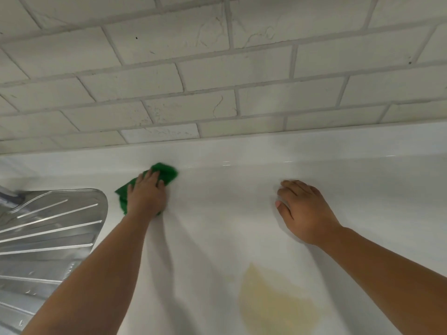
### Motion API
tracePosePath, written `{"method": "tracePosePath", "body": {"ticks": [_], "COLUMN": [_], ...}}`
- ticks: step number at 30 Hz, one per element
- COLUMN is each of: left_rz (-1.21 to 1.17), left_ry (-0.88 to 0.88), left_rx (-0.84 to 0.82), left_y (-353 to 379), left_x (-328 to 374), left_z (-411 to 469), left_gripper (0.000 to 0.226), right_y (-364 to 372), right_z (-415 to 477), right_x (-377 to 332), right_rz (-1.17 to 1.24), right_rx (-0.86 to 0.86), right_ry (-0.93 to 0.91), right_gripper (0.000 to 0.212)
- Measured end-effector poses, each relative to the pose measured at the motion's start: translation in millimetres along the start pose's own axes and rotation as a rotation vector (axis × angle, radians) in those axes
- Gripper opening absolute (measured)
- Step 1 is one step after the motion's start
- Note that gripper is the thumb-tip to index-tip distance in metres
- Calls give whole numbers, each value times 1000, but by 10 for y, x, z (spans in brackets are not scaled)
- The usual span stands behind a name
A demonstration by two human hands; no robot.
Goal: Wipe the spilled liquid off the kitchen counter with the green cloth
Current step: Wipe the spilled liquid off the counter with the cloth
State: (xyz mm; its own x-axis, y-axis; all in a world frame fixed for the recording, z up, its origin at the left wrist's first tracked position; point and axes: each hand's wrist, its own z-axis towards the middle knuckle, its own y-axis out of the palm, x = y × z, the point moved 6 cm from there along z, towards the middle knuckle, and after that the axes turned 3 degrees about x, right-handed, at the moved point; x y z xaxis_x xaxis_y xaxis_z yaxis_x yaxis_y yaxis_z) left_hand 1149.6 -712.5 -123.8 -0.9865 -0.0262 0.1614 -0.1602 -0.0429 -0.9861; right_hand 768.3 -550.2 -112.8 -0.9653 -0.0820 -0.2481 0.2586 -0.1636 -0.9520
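A green cloth [167, 171] lies on the white counter [217, 226] near its back edge, left of centre. My left hand [146, 195] lies on top of the cloth with its fingers curled into the fabric. Off to the right, my right hand [302, 209] rests on the bare counter with fingers loosely bent, holding nothing. A pale yellow patch of spilled liquid [273, 303] spreads over the counter close to me, between my two forearms, well apart from the cloth.
A steel sink drainboard [48, 228] with raised ribs borders the counter on the left, just beside my left forearm. A white brick-tile wall [217, 68] rises behind the counter.
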Motion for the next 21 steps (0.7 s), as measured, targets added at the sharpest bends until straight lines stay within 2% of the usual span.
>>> {"method": "tracePosePath", "body": {"ticks": [5, 8, 11, 18, 21], "left_rz": [-10, 10, 47, 50, 18], "left_ry": [-348, -414, -284, 202, 370], "left_rx": [-51, -76, -80, -102, -124], "left_y": [-49, -12, 38, 173, 221], "left_x": [-392, -228, 193, 1456, 1704], "left_z": [188, 167, 34, -723, -1160], "left_gripper": [56, 57, 58, 57, 54], "right_y": [-7, -6, -11, -57, -132], "right_z": [27, 24, 16, -173, -350], "right_x": [-27, -20, 7, 34, 91], "right_rz": [-10, -4, 8, -10, 5], "right_rx": [24, 13, -19, -94, -81], "right_ry": [-10, -36, -41, -53, -34], "right_gripper": [53, 52, 56, 72, 70]}}
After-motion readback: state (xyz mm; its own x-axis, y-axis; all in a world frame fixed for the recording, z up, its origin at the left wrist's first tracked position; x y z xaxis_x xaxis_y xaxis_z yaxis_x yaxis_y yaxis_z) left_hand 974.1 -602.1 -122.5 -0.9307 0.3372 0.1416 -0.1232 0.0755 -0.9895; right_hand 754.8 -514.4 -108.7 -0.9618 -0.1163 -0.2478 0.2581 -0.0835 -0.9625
